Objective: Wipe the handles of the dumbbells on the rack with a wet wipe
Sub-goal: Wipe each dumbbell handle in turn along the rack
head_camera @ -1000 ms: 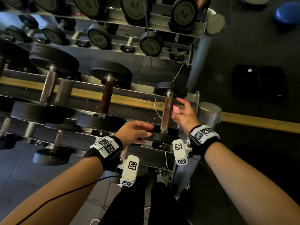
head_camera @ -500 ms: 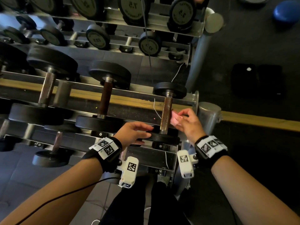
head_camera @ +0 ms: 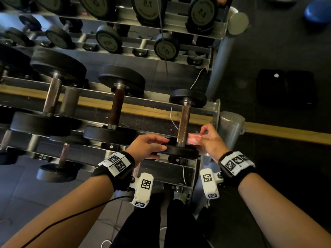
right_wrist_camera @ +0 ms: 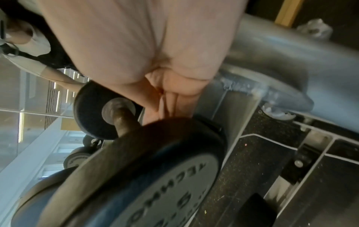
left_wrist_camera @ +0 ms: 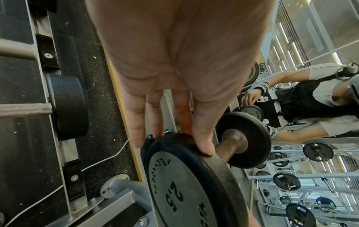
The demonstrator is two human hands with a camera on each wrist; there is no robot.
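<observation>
Pink wipe (head_camera: pixel 194 139) sits pinched in the right hand (head_camera: pixel 210 141), now pressed against the handle (head_camera: pixel 183 125) near its lower end, having slid down from mid-handle. Left hand (head_camera: pixel 146 146), fingers straight, steadies the near weight (head_camera: pixel 180 151). That handle's pass seems nearly finished.

My head view is dim and bowed at its edges, my right wrist view motion-blurred, bright window glare behind.

left hand (head_camera: pixel 146 147) fingers extended, right hand (head_camera: pixel 211 140) apparently pinching
</observation>
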